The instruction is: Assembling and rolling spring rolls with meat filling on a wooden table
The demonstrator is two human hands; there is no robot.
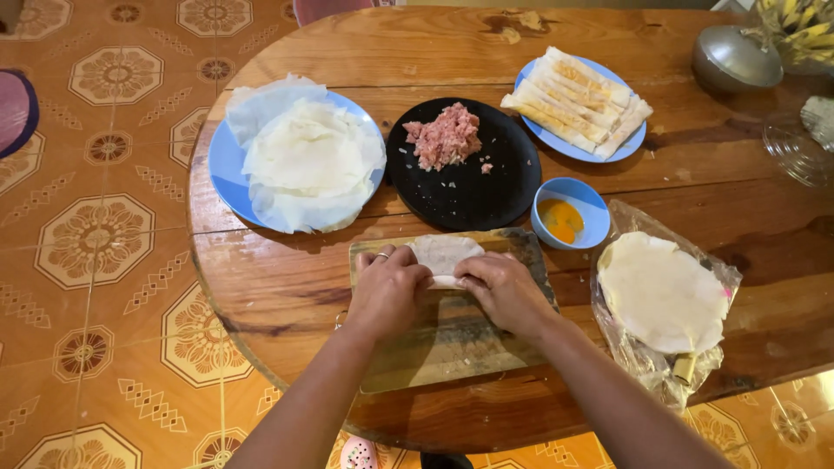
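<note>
One head camera looks steeply down, fairly near, at the table (pixel 287 295).

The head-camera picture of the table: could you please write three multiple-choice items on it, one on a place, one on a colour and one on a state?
1. Where does the small bowl of beaten egg stand?
A. left of the plate of loose wrappers
B. just right of the black plate
C. on the floor

2. What colour is the plate under the minced meat?
A. black
B. blue
C. white

3. What are both hands doing?
A. resting in the lap
B. lifting the bowl
C. pressing on a wrapper on the cutting board

Answers: 1 B, the bowl sits beside the black plate's right edge. 2 A, the meat lies on a black plate. 3 C, the left hand and right hand bear on the wrapper over the cutting board.
</note>
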